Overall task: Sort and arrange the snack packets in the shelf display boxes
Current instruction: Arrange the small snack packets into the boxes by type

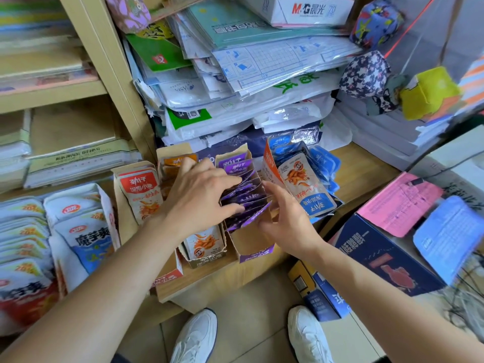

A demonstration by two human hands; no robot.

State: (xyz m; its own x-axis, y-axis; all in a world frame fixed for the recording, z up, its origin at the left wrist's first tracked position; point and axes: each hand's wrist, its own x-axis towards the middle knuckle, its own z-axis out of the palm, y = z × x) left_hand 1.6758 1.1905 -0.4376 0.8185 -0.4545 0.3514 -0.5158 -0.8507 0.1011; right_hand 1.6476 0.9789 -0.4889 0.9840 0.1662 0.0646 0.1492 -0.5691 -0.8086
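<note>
A row of purple snack packets (pixel 242 197) stands in a purple-fronted cardboard display box (pixel 252 248) on the low wooden shelf. My left hand (pixel 199 197) lies over the left side of the row, its straight fingers pressing on the packets. My right hand (pixel 284 218) is at the right side of the same box, fingers touching the packet edges and the box wall. Left of it an orange packet box (pixel 204 244) is partly hidden under my left hand. A red packet box (pixel 140 192) stands further left. Blue packets (pixel 306 184) lean in a box to the right.
White-and-blue snack bags (pixel 83 231) fill boxes at the far left. Stacks of paper and plastic sleeves (pixel 248 74) pile up behind the boxes. A dark blue carton (pixel 379 260) with pink and blue packs sits at the right. My white shoes (pixel 196 336) stand on the tiled floor.
</note>
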